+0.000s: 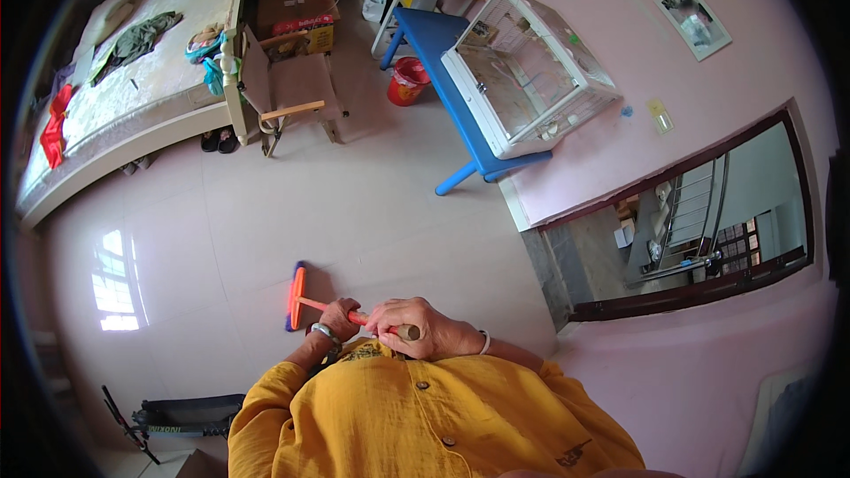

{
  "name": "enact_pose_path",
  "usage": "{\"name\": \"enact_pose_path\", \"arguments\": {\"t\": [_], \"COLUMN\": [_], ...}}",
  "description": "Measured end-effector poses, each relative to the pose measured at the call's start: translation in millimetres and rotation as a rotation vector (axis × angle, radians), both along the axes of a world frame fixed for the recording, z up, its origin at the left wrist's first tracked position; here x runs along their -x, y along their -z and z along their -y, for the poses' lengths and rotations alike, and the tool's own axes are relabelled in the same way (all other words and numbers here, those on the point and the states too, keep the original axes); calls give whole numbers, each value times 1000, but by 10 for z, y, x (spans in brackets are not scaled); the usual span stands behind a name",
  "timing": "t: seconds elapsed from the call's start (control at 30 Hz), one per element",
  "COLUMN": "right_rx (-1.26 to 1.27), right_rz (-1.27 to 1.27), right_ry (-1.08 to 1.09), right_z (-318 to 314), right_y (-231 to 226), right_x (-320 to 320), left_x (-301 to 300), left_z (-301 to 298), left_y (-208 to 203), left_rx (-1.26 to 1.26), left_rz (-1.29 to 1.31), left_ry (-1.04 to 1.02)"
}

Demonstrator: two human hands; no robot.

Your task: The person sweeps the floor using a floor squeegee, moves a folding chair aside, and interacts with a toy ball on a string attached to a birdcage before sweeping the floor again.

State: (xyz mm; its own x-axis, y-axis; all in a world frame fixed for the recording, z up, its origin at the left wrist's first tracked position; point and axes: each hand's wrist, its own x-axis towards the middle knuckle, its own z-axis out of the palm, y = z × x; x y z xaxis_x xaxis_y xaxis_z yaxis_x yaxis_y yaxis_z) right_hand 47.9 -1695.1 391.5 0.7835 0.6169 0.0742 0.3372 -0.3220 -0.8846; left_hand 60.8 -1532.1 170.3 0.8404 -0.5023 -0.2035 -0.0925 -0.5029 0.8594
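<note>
A broom with an orange head and dark blue bristles rests on the pale tiled floor, in front of me and a little left. Its orange handle runs back toward my body and ends in a brown tip. Lower on the handle, my left hand is wrapped round it, with a bracelet at the wrist. My right hand grips the handle close to its top end, near my yellow shirt. Both hands are closed on the broom.
A bed stands far left, beside a folding chair. A blue table carries a white clear-sided cabinet; a red bucket stands next to it. An open doorway lies right. Black folded equipment sits lower left.
</note>
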Motion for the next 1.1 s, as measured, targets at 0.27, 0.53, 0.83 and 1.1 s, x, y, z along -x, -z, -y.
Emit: {"name": "enact_pose_path", "arguments": {"t": [0.27,0.53,0.83,1.1], "right_rx": [-217,-384,-428,-478], "right_rz": [-66,-31,-26,-91], "right_ry": [177,283,249,272], "right_z": [245,277,74,7], "right_y": [-84,55,30,38], "right_x": [165,138,3,3], "left_x": [161,2028,2550,2527], "left_z": [-742,-1964,-1542,-1480], "left_y": [-138,-6,447,538], "left_rx": [-175,128,324,581], "left_rz": [-121,-440,-472,-602], "left_ry": [122,-134,-769,-872]}}
